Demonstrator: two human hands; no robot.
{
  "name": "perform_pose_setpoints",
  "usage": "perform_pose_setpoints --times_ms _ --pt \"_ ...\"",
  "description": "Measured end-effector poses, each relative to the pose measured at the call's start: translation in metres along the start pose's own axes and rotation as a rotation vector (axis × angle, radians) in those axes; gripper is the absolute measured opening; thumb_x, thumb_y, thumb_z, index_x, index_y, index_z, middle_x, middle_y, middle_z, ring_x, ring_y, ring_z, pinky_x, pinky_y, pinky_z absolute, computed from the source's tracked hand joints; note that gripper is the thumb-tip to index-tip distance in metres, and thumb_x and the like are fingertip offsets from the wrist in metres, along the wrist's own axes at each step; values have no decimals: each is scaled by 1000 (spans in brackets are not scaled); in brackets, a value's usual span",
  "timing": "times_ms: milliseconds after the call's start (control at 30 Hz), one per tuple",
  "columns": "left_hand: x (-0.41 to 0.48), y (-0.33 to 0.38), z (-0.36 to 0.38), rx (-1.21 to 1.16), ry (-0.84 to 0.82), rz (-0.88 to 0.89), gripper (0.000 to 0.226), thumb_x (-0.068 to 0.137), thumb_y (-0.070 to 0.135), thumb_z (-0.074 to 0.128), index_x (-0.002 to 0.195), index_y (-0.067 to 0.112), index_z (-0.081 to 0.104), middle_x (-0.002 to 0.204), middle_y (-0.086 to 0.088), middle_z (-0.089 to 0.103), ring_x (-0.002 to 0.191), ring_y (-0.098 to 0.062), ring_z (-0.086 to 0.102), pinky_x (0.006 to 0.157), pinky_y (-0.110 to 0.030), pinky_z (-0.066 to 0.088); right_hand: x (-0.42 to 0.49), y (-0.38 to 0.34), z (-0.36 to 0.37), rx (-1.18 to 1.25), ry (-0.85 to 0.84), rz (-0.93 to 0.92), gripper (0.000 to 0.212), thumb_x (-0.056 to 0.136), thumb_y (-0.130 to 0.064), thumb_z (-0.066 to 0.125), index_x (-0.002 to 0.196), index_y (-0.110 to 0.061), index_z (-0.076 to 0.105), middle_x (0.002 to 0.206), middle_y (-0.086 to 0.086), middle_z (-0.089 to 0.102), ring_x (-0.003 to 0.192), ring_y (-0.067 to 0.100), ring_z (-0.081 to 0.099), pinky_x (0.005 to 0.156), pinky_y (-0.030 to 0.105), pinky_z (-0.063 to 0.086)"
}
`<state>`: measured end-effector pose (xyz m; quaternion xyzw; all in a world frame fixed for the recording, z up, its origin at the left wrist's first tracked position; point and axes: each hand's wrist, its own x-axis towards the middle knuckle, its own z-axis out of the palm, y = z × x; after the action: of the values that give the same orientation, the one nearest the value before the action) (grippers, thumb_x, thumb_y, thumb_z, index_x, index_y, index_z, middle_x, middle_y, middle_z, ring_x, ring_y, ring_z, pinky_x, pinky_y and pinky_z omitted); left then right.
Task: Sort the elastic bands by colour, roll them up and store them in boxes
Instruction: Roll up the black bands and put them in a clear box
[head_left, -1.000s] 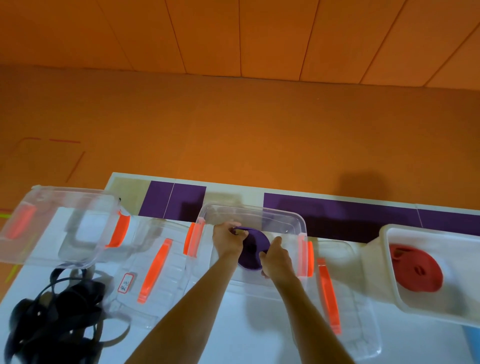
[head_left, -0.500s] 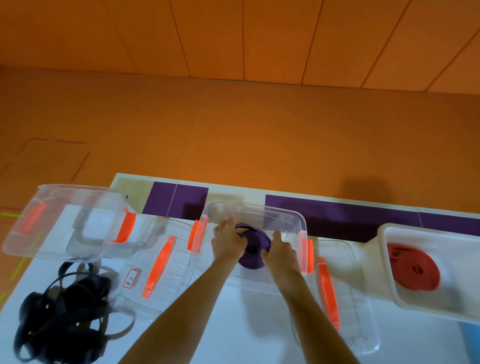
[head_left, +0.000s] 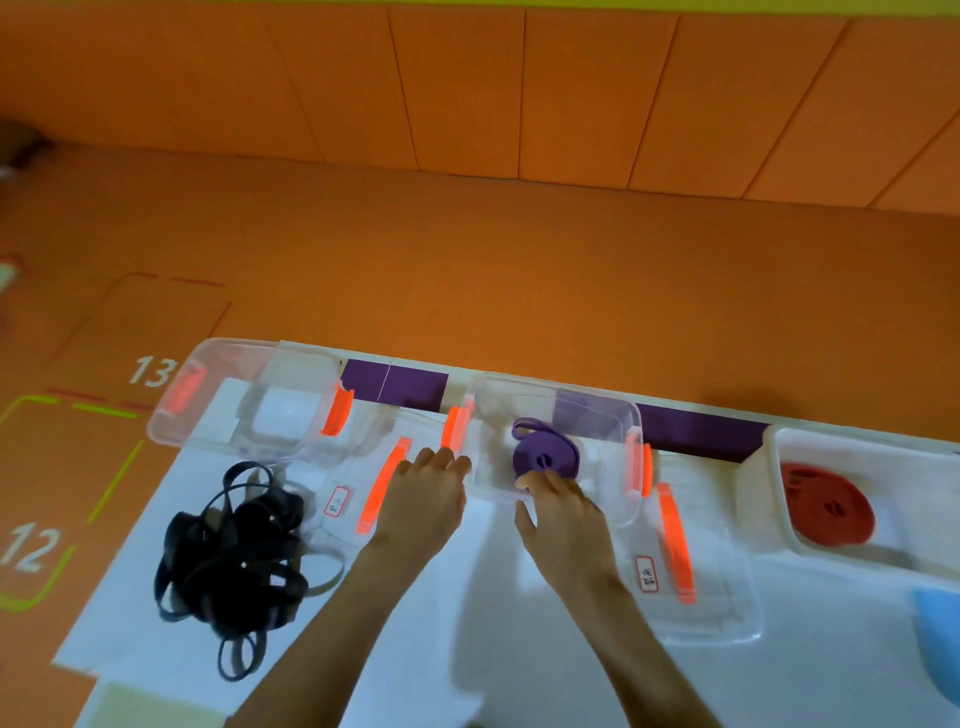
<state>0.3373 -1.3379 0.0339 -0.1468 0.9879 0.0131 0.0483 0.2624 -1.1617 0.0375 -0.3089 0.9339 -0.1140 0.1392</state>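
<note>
So the purple roll (head_left: 543, 460) was sitting in the middle clear box (head_left: 631, 415), centre of the frame. It was wound into a flat disc, with one loose loop of tail poking out at its upper left. Our right hand (head_left: 563, 512) was just below it, fingers (head_left: 535, 480) stretched out loose over the near rim, tips at the roll's bottom edge. We couldn't tell if they actually touched it, but they weren't gripping anything. Our left hand (head_left: 431, 488) was outside the box, against its left wall by the orange latch, fingers relaxed and holding nothing either. The red roll (head_left: 826, 504) was parked in the white box (head_left: 774, 447) at the right edge.

What's left, we reckon, is the black tangle (head_left: 234, 551) on the table (head_left: 467, 623) at lower left, just below the empty clear box (head_left: 218, 358) at upper left. It lay down and left of our left hand, well apart from the right, so the left was clearly nearer. It had no real long axis, just a knotted heap, so we'd guess it wants teasing apart first.
</note>
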Motion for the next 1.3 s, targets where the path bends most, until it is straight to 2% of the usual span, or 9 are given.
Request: perform_pose_setpoints --times_ms 167,300,533,700,833,900,1033,1167,1300 --pt "-60 -46 -8 -59 3 -51 22 84 10 80 105 15 79 98 -5 75 89 -30 73 70 -43 60 -21 -48 18 -42 18 78 29 106 -37 46 131 -28 58 121 -7 65 113 19 64 90 34 53" --pt "-101 -103 2 -80 13 -35 27 72 11 90 95 17 79 88 -4 74 79 -28 73 61 -40 61 -27 -97 49 -52 7 90 29 106 -36 45 132 -31 57 118 -9 65 108 17 64 88 32 53" --pt "-144 -240 50 -208 -91 -73 30 104 30 53 132 29 64 133 8 63 127 -18 56 103 -35 45 -21 -217 133 125 -190 124 32 106 -35 50 138 -33 55 133 -7 65 121 18 64 99 33 52" --pt "-169 -332 69 -250 -306 -198 57 99 59 57 150 36 45 164 2 30 154 -26 26 121 -51 28 -23 -284 185 331 -325 165 52 105 -29 59 154 -29 45 143 1 59 128 25 61 107 38 48" --pt "-186 -376 84 -471 -543 -224 77 87 61 75 153 36 43 171 -2 14 157 -31 18 121 -57 33 -26 -307 202 549 -229 358 12 105 -18 59 112 -21 68 104 5 75 97 28 72 88 41 59" --pt "-191 -382 94 -515 -533 -200 73 86 54 79 149 31 48 171 -3 13 154 -33 23 119 -54 38 -23 -314 195 858 -88 528 8 104 -13 62 103 -14 70 89 9 78 85 29 76 80 51 64" --pt "-191 -379 111 -545 -412 -233 63 94 48 75 145 23 48 170 -2 20 152 -32 30 117 -56 41 -12 -323 161 1189 59 672 11 102 -12 66 107 -4 69 91 19 80 88 39 78 80 58 64" --pt "-184 -384 118 -524 -289 -248 19 105 31 61 121 21 62 156 1 39 142 -27 43 109 -48 49 -13 -336 129 1290 38 567 12 99 -14 72 109 -8 70 90 18 80 80 38 79 65 45 66" --pt "-178 -393 112 -703 -200 -326 6 105 21 59 101 17 58 119 -3 55 102 -23 58 88 -36 51 -9 -348 98 1226 85 404 19 96 -18 76 110 -8 69 87 17 80 77 36 80 65 43 67"
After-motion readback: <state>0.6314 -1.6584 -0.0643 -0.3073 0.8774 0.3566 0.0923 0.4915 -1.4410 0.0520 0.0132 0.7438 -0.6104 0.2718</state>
